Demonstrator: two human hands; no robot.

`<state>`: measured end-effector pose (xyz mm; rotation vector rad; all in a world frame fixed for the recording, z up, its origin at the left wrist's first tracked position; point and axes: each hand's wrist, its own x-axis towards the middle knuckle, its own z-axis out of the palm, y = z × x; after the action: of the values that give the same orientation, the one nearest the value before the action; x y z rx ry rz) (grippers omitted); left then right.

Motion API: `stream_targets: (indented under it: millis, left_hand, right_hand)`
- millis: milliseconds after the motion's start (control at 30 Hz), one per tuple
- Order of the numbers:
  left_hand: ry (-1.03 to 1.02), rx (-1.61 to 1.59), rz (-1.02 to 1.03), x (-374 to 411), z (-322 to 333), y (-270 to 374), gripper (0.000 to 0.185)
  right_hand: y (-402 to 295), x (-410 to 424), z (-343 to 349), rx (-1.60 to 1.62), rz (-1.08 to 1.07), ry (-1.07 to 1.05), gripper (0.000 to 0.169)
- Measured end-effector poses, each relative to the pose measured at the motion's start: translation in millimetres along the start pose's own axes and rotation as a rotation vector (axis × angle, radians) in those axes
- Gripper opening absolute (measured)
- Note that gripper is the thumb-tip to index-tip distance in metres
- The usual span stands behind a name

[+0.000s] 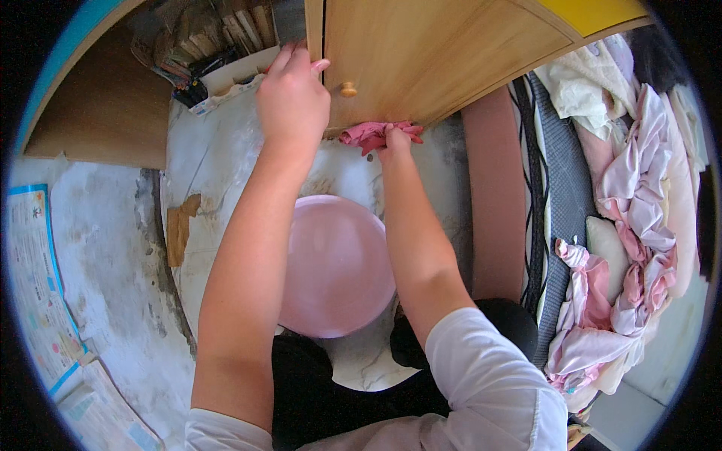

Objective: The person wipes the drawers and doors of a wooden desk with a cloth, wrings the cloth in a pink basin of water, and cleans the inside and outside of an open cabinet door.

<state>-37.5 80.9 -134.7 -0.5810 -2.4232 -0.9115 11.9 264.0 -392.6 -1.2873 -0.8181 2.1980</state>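
My left hand (294, 93) is at the upright edge (314, 25) of a wooden cabinet, thumb on one side and fingers curled on the other. A bit of red shows beside its fingers; what it is cannot be told. My right hand (396, 141) holds a crumpled pink cloth (364, 135) against the bottom edge of the wooden cabinet door (428, 56). That door is shut and has a small round wooden knob (348, 89). Between my forearms, a round pink plastic basin (338, 270) stands on the floor near my knees; its inside looks smooth and pale.
Left of the door, an open compartment holds books (242, 31) and a white box (240, 76) near several pens. On the right, a bed (496, 197) carries rumpled pink and white bedding (637, 152). The stained wall (113, 242) bears a printed poster (42, 282).
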Motion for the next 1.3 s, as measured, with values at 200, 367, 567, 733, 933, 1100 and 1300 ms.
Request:
stream_targets:
  millis: [200, 367, 567, 733, 933, 1100, 1300]
  left_hand:
    - [0.096, -0.058, 0.031, 0.4, -3.5, 7.4, 0.014]
    - [0.061, -0.085, -0.009, 1.5, 4.8, 7.8, 0.019]
    - [-0.016, -0.07, -0.01, 1.6, -9.4, 7.3, 0.029]
    - [0.042, -0.097, 0.044, 1.0, -5.2, -3.8, 0.031]
    - [-0.168, -0.375, 0.024, 11.2, -18.0, -33.5, 0.044]
    - [-0.397, -0.826, -0.326, 14.6, -15.4, -37.6, 0.046]
    - [-0.376, -0.976, -0.383, 16.2, -12.9, -36.3, 0.051]
  right_hand:
    - [-94.9, -57.2, 32.2, -0.135, -0.343, -0.01, 0.046]
    - [-175.9, -128.4, 65.1, -0.27, -1.009, 0.031, 0.053]
    - [-248.4, -221.6, 118.3, -0.47, -1.505, 0.001, 0.05]
    - [-190.2, -253.2, 159.8, -0.823, -1.65, -0.036, 0.037]
    - [-180.4, -258.6, 161.5, -0.872, -2.006, -0.093, 0.04]
    - [-196.7, -236.7, 158.9, -0.746, -2.324, -0.307, 0.05]
    - [-139.9, -169.5, 120.4, -0.953, -2.261, -0.407, 0.042]
